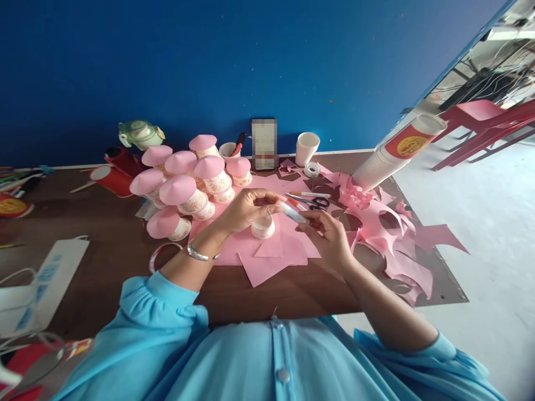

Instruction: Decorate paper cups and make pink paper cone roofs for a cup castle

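Note:
Between my hands, above the pink paper, is a small whitish tube (292,212) with bluish marks, like a glue tube. My left hand (253,207) pinches its left end. On its right end the fingers of my right hand (326,233) are closed. Just below stands a short white paper cup (263,227), open at the top, on flat pink paper sheets (271,268). Left of it are several printed paper cups with pink cone tops, one with its cone (189,189) nearest the middle. Scissors (320,203) and a pen (314,194) lie behind my right hand.
A tall stack of paper cups (380,164) leans at the right, beside pink paper scraps (387,223). At the wall stand a phone (264,143) and a white cup (307,148), near a tape roll (312,170). A power strip (52,278) lies left.

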